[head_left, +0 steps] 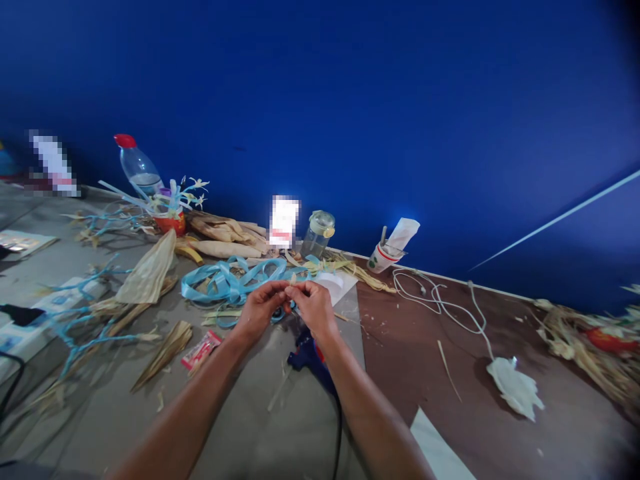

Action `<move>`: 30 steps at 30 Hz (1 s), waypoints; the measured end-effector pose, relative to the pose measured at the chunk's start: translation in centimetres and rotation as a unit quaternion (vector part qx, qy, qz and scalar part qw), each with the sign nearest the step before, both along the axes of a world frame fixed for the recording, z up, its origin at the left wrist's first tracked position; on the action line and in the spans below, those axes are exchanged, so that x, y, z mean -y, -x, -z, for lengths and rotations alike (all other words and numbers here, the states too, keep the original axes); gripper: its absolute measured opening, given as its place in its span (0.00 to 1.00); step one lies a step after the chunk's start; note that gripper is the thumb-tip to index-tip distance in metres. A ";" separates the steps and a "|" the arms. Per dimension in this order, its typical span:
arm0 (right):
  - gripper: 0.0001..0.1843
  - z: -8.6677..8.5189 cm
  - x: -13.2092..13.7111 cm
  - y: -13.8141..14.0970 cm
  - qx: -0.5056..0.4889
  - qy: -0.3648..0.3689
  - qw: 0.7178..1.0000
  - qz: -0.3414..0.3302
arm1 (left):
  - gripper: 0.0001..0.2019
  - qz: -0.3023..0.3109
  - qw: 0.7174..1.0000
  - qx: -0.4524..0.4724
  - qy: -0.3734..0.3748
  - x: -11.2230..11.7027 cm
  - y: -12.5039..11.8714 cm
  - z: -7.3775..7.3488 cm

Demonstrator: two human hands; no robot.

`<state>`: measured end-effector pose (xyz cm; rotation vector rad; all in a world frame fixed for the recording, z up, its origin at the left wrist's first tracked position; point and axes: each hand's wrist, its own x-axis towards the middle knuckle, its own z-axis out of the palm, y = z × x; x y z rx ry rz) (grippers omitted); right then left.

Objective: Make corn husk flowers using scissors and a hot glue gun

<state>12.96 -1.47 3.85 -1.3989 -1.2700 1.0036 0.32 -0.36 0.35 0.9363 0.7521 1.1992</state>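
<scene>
A small pale piece (293,281) is pinched narrowly between the fingertips of the left hand (263,307) and the right hand (314,305), which are brought together above the counter (245,420). The piece is mostly covered by the fingers; its visible tip is pointed toward twelve o'clock, but its full long axis cannot be told. Both hands are equally near to it. From the hands, the blue glue gun (300,360) is found at six o'clock, partly hidden by the right forearm, so the right hand is the nearer one. Just beyond, the blue ribbon (210,283) is laid in loops at ten o'clock. Farther, the wrapper (201,350) is seen at eight, the jar (315,240) at one, and the cup (383,259) at two.
</scene>
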 end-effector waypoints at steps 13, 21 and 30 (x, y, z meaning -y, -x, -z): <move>0.08 -2.4 0.5 -2.2 0.111 0.005 0.989 -0.098 | 0.15 -0.068 0.988 0.096 0.102 -0.5 0.1 -0.4; 0.08 -1.7 5.5 -4.5 0.368 0.017 0.921 -0.125 | 0.16 -0.142 0.983 0.072 0.092 -0.7 0.2 0.2; 0.19 0.4 10.1 -4.1 0.506 0.104 0.845 -0.137 | 0.17 -0.166 0.981 0.054 0.090 -1.1 0.3 0.7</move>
